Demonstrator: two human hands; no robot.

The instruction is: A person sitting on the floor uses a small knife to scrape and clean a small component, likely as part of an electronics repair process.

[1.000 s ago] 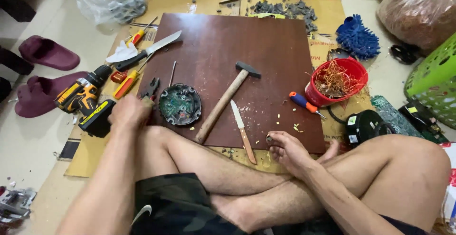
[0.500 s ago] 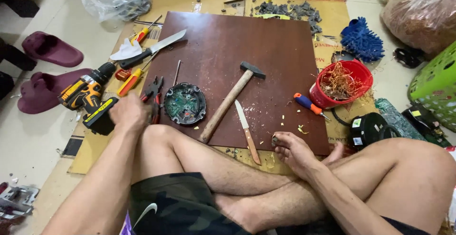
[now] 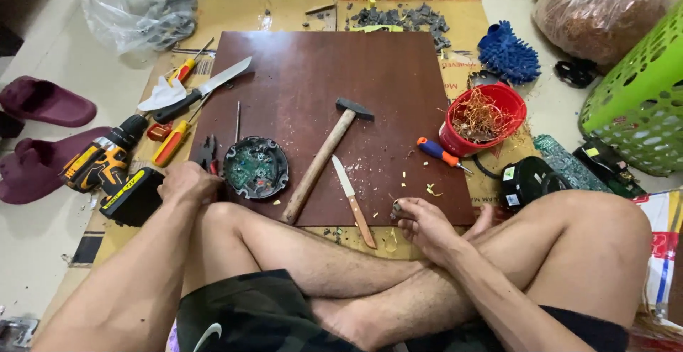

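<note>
I sit cross-legged on the floor at a brown board. My left hand rests at the board's left edge, fingers curled over the handles of dark pliers, just beside a round black casing with a green circuit board. My right hand sits at the board's near edge, fingertips pinched on a small dark piece. Between my hands lie a wooden-handled hammer and a knife. A cordless drill lies left of the board.
</note>
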